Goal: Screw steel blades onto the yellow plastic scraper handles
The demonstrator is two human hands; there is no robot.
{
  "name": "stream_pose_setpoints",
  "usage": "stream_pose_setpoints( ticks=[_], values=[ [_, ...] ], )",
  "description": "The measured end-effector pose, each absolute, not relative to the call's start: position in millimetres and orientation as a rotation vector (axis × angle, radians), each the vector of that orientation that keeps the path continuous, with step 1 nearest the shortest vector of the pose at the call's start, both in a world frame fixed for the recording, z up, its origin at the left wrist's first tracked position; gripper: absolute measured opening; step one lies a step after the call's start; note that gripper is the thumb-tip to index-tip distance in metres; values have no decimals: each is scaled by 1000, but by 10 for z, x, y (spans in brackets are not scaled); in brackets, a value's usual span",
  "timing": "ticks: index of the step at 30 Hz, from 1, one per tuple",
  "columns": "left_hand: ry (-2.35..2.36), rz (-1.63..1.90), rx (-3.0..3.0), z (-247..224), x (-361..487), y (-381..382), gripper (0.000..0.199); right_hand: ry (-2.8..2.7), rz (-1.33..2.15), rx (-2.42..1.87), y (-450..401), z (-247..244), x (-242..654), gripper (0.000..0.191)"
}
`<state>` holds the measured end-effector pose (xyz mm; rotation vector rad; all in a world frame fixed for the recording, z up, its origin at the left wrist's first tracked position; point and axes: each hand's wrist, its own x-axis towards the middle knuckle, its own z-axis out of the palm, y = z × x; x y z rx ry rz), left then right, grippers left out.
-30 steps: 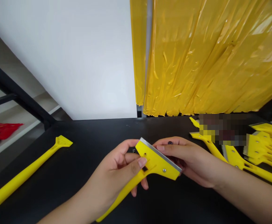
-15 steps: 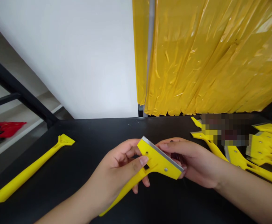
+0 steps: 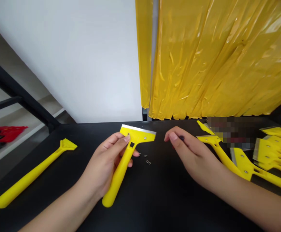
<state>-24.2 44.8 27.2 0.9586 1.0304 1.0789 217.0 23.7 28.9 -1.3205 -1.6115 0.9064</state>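
My left hand grips the handle of a yellow plastic scraper, which stands with its metal blade toward the far side. Its handle end reaches down past my palm. My right hand hangs apart from the scraper above the black table, fingers loosely curled, with a small dark spot on the index finger. Several tiny metal screws and washers lie between my hands. Closest to my right hand is a yellow scraper, one of a group.
More yellow scrapers are heaped at the right, and a bladeless yellow scraper body lies at the left. A pixelated patch covers the far right. A yellow plastic curtain and a white wall stand behind the table.
My right hand has let go of the scraper and moved right. My left hand has swung the scraper upright, blade away, and tiny screws and washers now show on the table.
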Motion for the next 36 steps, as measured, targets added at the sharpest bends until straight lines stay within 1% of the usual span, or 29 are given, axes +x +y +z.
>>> stream_pose_setpoints(
  ticks=[2,3,5,8,11,20,29,36],
  values=[
    [1042,1103,961,250,-250,465,15,-1843,659,-1397,209,289,2182,31],
    [1049,1106,962,242,-248,465,15,-1916,588,-1396,194,285,2183,31],
    [1062,1107,962,234,-237,456,17,-1944,551,-1314,168,268,2170,27],
    [1077,1113,964,232,-218,446,19,-1950,543,-1148,148,216,2130,16],
    [1085,1121,960,227,-206,451,20,-1990,560,-1092,147,149,2099,10],
    [1107,1165,929,227,-160,435,22,-2051,580,-1127,177,50,2077,11],
    [1105,1141,906,236,-175,465,14,-2093,437,-1126,136,168,2106,14],
    [1141,1135,865,178,-206,499,9,-2068,412,-1121,123,247,2140,13]
  ],
)
